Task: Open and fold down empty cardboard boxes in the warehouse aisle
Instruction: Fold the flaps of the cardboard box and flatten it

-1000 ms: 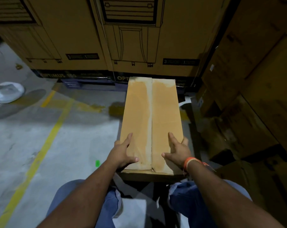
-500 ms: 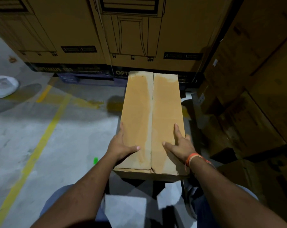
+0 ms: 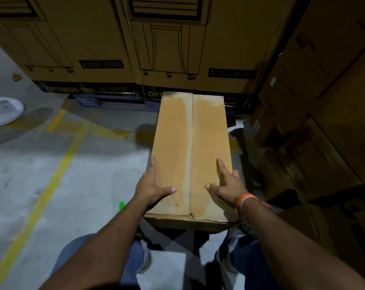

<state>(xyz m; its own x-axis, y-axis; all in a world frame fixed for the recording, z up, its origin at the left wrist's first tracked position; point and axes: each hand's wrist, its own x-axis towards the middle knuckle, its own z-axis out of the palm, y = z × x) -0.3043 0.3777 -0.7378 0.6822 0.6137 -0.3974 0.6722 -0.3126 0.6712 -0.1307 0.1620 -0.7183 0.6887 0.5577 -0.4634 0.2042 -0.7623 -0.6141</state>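
Observation:
A long narrow cardboard box (image 3: 191, 130) stands in front of me, its two top flaps closed along a centre seam with pale tape marks. My left hand (image 3: 151, 184) holds the box's left edge near the close end, thumb flat on the top and fingers down the side. On the right edge my right hand (image 3: 227, 185), with an orange band at the wrist, does the same, index finger stretched along the top. Both sets of lower fingers are hidden behind the box sides.
Large printed cartons (image 3: 118, 42) form a wall just beyond the box. More brown cartons (image 3: 323, 114) are stacked on the right. A yellow floor line (image 3: 51, 181) crosses the grey concrete on the left, with a small green object (image 3: 121, 205) and a white item (image 3: 3, 111).
My hands have slid a little forward along the box's sides and the box sits slightly farther from me; my legs have straightened as the view rose.

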